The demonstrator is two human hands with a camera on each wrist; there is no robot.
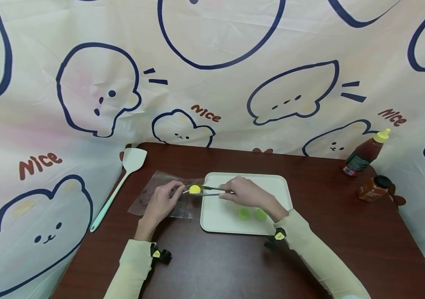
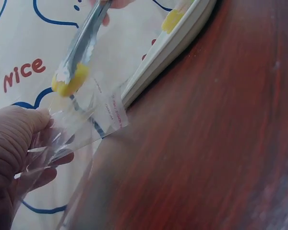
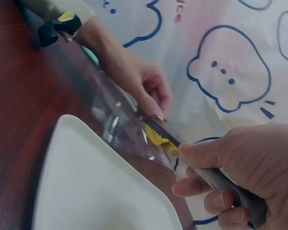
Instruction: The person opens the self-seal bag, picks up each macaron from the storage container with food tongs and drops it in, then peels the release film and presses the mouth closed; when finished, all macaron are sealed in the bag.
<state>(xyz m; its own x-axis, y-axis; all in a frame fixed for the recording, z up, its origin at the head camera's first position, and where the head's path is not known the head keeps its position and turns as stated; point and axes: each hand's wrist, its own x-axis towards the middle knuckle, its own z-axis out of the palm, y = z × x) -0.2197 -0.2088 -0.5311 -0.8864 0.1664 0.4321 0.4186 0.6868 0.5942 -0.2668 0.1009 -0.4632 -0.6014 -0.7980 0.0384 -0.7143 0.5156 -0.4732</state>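
Two hands meet — right hand [image 1: 247,193] grips tongs [image 1: 212,190] pinching a yellow piece [image 1: 195,189] just beside the left hand [image 1: 161,202], which pinches a clear bag [image 2: 81,122] — above the tabletop [image 1: 216,265].

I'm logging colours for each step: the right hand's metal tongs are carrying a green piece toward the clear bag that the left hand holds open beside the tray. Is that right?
Not quite: the piece in the tongs is yellow, as the head view shows; the green pieces lie on the tray. The rest holds: the right hand grips the tongs, and the left hand holds the clear bag open.
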